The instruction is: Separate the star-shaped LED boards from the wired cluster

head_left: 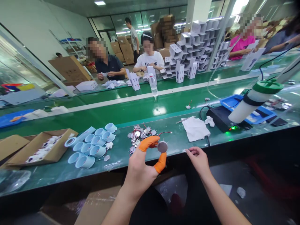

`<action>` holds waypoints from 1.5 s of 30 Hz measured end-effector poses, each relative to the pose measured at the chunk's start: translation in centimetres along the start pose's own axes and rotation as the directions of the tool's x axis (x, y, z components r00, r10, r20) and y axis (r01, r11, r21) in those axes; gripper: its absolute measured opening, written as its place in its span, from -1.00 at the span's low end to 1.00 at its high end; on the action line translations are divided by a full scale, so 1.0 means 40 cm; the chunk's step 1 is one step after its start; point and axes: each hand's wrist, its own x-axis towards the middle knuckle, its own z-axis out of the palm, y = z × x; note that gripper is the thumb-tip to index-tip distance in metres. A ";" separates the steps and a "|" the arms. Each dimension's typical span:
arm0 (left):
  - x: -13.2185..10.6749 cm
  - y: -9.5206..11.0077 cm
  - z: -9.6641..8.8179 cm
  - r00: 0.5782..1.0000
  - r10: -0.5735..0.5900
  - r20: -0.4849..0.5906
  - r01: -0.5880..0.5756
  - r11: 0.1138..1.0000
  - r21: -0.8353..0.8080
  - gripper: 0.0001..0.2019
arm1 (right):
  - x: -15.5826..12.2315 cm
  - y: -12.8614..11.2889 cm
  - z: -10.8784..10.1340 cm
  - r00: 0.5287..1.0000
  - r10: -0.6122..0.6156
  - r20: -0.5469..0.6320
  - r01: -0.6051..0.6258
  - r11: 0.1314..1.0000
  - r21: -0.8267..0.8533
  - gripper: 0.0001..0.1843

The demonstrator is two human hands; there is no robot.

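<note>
My left hand [145, 162], with orange finger covers on its thumb and fingertips, pinches a round grey metal disc [162, 147] by its edge. A thin red wire with a small white plug runs off behind the disc. My right hand [198, 158] is closed in a pinch at the bench's front edge, with a small white scrap [184, 150] at its fingertips, perhaps tissue. Beyond my left hand lies a pile of small silvery star-edged parts with wires [138, 134]. A folded white cloth [196, 128] rests past my right hand, with tweezers [182, 120] beside it.
Light-blue cups [85, 161] stand grouped on the left, beside a cardboard box [61, 148] of white parts. On the right are a black device [217, 117], a white cylinder with a green cap [248, 101] and a blue tray [264, 117]. Several people work across the green belt [131, 109].
</note>
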 end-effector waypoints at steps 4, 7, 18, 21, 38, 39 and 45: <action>0.000 0.043 -0.018 0.993 -0.121 0.007 0.120 0.979 -0.164 -0.44 | 0.000 -0.011 0.008 0.996 0.071 0.054 -0.077 0.990 0.120 -0.19; 0.016 0.071 -0.028 0.979 -0.199 0.042 0.201 0.912 -0.357 -0.50 | -0.001 -0.014 0.013 0.995 0.088 0.046 -0.093 0.985 0.148 -0.17; 0.022 0.095 -0.035 0.995 -0.099 0.012 0.098 0.949 -0.299 -0.43 | 0.003 -0.007 0.011 0.996 0.071 0.048 -0.077 0.988 0.132 -0.15; 0.017 0.093 -0.033 0.994 -0.101 0.030 0.105 0.948 -0.301 -0.42 | -0.009 -0.018 0.004 0.996 0.071 0.054 -0.078 0.990 0.120 -0.14; -0.064 -0.317 0.275 0.806 -0.463 0.368 0.535 0.837 -0.118 -0.31 | 0.182 -0.104 -0.086 0.907 -0.420 0.030 0.388 0.806 -0.447 -0.57; -0.068 -0.322 0.278 0.817 -0.448 0.363 0.522 0.843 -0.133 -0.31 | 0.178 -0.109 -0.090 0.912 -0.410 -0.030 0.369 0.849 -0.379 -0.58; -0.080 -0.344 0.284 0.843 -0.415 0.342 0.496 0.847 -0.194 -0.35 | 0.077 -0.162 -0.043 0.905 -0.421 0.059 0.425 0.890 -0.167 -0.54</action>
